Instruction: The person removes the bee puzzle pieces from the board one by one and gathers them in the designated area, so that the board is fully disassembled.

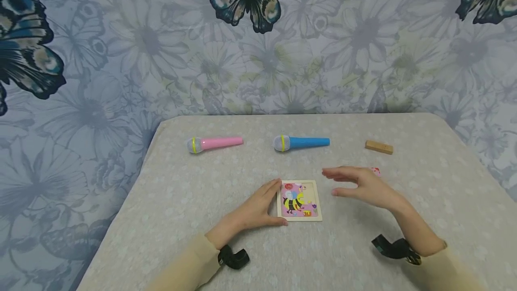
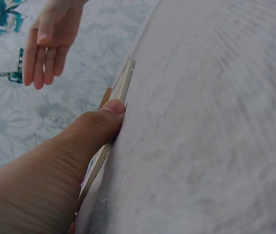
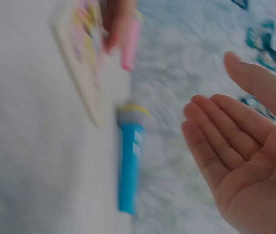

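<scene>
A small square wooden picture puzzle (image 1: 300, 201) with a bee on a pink ground lies near the middle of the table. My left hand (image 1: 256, 208) grips it at the left side, fingers at the far left corner and thumb on the near edge. In the left wrist view the thumb (image 2: 96, 126) presses against the puzzle's pale edge (image 2: 124, 83). To the right of the puzzle, apart from it, my right hand (image 1: 363, 186) hovers with fingers extended and nothing in it. The right wrist view shows its bare palm (image 3: 247, 180). A small red-and-pink item (image 1: 376, 171) is mostly hidden behind that hand.
Along the back of the table lie a pink toy microphone (image 1: 220, 143), a blue toy microphone (image 1: 307, 143) and a small wooden block (image 1: 378, 147). The table (image 1: 169, 201) has a pale patterned cover. Behind it stands a wall (image 1: 161, 48) with flowers and butterflies.
</scene>
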`<state>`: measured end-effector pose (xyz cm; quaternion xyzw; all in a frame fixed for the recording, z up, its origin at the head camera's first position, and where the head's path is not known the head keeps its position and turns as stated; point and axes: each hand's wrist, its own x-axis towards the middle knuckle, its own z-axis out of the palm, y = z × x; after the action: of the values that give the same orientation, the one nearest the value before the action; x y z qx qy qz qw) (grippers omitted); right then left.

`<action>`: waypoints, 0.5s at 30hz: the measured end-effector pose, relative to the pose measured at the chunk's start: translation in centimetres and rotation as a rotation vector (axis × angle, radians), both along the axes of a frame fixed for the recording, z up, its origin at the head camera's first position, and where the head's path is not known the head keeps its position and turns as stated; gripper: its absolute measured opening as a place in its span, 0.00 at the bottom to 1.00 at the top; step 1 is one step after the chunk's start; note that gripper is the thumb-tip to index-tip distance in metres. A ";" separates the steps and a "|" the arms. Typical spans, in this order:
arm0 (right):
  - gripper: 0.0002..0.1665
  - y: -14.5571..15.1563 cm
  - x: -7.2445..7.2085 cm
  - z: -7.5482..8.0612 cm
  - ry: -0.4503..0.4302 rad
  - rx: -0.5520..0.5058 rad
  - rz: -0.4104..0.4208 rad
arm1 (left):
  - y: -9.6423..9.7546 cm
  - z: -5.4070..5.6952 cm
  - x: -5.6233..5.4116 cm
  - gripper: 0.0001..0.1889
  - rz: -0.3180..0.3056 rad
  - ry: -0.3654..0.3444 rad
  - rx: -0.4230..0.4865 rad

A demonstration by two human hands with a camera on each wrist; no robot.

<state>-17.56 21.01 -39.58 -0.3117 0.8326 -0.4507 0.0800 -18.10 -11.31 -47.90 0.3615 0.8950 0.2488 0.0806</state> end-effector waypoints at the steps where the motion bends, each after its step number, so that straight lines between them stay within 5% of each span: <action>1: 0.29 -0.6 0.3 -0.5 -0.032 -0.014 0.027 | 0.0 -0.1 0.0 0.56 0.001 -0.002 -0.001; 8: 0.25 -2.8 0.7 -4.0 -0.131 -0.043 0.103 | 0.0 0.0 -0.5 0.56 0.001 0.019 -0.008; 15: 0.22 -3.8 1.6 -6.7 0.117 -0.022 -0.027 | -0.1 -0.2 -0.1 0.57 0.004 -0.002 -0.009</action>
<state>-15.94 17.23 -46.32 -0.3272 0.8349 -0.4420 0.0218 -18.25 -11.40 -48.08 0.3590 0.8967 0.2453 0.0826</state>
